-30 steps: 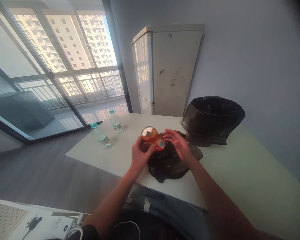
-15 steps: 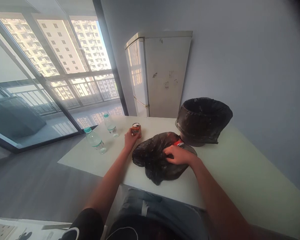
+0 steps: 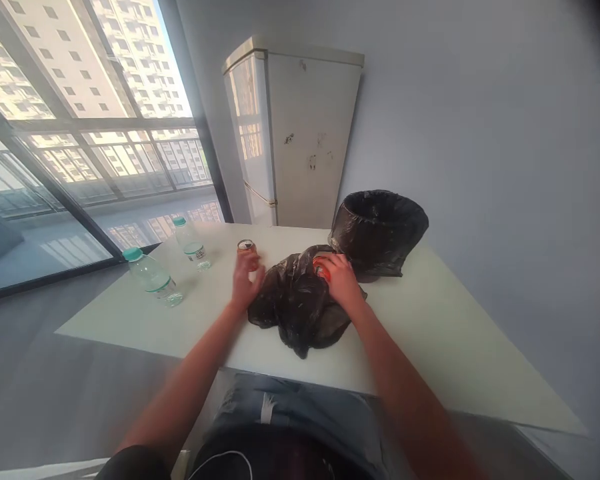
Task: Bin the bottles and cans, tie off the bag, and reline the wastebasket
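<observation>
A crumpled black plastic bag (image 3: 300,307) lies on the white table (image 3: 410,333). My right hand (image 3: 341,275) is closed round a red can (image 3: 322,268) at the bag's upper side. An orange-brown can (image 3: 247,248) stands upright left of the bag. Just in front of that can is my left hand (image 3: 246,283), its fingers apart and a little blurred, with nothing held in it. Behind the bag stands a bin lined with black plastic (image 3: 380,233).
Two clear bottles with green caps, one nearer (image 3: 155,279) and one farther (image 3: 192,245), are on the table's left side. A white fridge (image 3: 313,133) stands behind the table, with a large window to its left.
My left hand has let go of the orange-brown can and opened. My right hand has moved from the bag onto the red can. The camera view has shifted to the right.
</observation>
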Tool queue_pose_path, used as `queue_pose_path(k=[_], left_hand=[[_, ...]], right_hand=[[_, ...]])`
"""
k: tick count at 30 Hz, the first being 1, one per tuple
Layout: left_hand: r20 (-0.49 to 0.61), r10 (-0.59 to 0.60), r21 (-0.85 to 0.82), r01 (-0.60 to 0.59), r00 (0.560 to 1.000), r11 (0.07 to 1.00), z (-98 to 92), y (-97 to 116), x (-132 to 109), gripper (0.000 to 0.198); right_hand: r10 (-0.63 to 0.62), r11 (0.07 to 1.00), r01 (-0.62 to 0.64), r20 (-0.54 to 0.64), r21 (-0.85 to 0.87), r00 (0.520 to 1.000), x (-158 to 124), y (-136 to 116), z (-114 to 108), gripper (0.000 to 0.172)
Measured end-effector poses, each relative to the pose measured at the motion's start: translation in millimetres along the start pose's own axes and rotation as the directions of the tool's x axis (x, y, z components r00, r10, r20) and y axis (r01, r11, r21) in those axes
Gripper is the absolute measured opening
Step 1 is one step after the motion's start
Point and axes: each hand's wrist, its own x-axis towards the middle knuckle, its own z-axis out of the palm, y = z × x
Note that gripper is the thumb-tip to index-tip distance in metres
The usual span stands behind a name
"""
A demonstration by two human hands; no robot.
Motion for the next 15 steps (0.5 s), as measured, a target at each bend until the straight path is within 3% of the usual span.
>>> queue_pose_path(k=[2,5,6,7,9,11,15], left_hand=[[0.261,0.125,-0.082,-0.108,0.957,0.991,4.6,15,-8,0.031],[0.594,0.275,-0.198,-0.194,0.756,0.961,15.2,22,-17,0.038],[0.654,0.283,-0.197,-0.203,0.701,0.959,18.7,21,-18,0.036],[0.686,0.270,-0.175,-0.208,0.676,0.962,22.0,18,-20,0.032],[0.702,0.222,-0.108,-0.207,0.677,0.972,27.3,9,-21,0.025],[0.681,0.175,-0.054,-0.189,0.711,0.980,31.4,-1,-22,0.023],[0.623,0.101,0.012,-0.138,0.776,0.990,37.0,-15,-22,0.022]], right_hand=[[0.080,0.995,-0.081,-0.015,-0.063,0.997,-4,8,5,0.034],[0.172,0.981,-0.174,-0.030,-0.090,0.985,-9,21,14,0.044],[0.188,0.979,-0.190,-0.034,-0.081,0.982,-9,24,16,0.048],[0.201,0.977,-0.204,-0.040,-0.059,0.979,-8,26,17,0.050],[0.241,0.970,-0.239,-0.066,0.038,0.968,-4,27,16,0.047],[0.309,0.934,-0.277,-0.120,0.225,0.943,0,22,10,0.038],[0.511,0.721,-0.246,-0.256,0.648,0.821,4,7,-5,0.035]])
